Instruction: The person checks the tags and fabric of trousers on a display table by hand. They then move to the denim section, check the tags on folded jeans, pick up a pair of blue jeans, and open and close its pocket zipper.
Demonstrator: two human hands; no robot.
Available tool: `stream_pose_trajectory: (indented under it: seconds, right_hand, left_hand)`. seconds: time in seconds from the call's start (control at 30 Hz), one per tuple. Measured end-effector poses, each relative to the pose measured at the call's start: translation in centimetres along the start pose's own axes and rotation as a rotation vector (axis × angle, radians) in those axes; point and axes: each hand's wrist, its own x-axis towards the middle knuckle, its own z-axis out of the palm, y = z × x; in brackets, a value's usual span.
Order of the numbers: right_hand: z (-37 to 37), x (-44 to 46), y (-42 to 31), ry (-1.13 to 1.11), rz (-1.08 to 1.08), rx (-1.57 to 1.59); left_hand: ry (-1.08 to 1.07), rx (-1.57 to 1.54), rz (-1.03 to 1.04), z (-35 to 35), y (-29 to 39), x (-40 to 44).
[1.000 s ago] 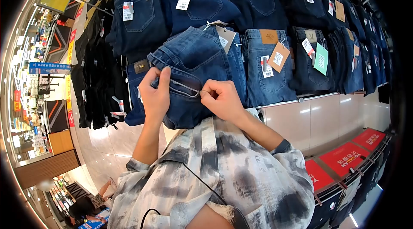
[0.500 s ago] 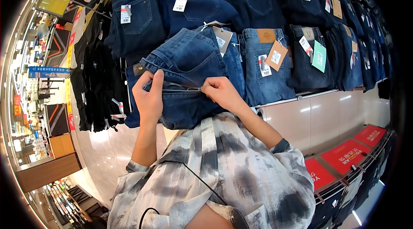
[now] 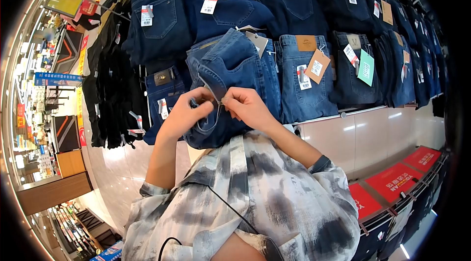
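A pair of blue jeans (image 3: 234,72) lies bunched in front of me on the display, its fly spread apart. Along the opening runs a metal zipper (image 3: 211,126), curved between my hands. My left hand (image 3: 185,114) is closed on the jeans' fly edge, left of the zipper. My right hand (image 3: 247,107) pinches at the zipper's lower end; the slider is mostly covered by the fingertips. A grey hang tag (image 3: 258,41) sticks out at the jeans' upper right.
Folded jeans with price tags, such as a lighter blue pair (image 3: 309,95) and a dark pair (image 3: 159,20), fill the sloped rack around my hands. Black trousers (image 3: 110,89) hang at the left. Red sign panels (image 3: 395,182) line a lower rack at the right.
My left hand has moved right and slightly down, close to my right hand. The zipper, earlier stretched straight sideways, now bends upright, and jeans with a tag show at the left.
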Motion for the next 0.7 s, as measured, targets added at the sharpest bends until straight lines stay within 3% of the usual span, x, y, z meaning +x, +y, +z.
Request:
stream_pose_trajectory:
  seconds: [0.2,0.3,0.4,0.7]
  right_hand:
    - [0.6,0.2,-0.1,0.050,0.050,0.028]
    - [0.8,0.4,-0.3,0.086,0.061,-0.072]
    - [0.8,0.8,0.9,0.145,-0.132,-0.293]
    - [0.5,0.3,2.2,0.138,0.025,-0.226]
  left_hand:
    - [0.176,0.531,0.151,2.5,3.2,-1.5]
    - [0.219,0.501,0.028,2.4,2.4,-1.0]
    - [0.192,0.429,0.018,1.8,1.8,-0.7]
    - [0.025,0.154,-0.105,0.7,0.0,-0.1]
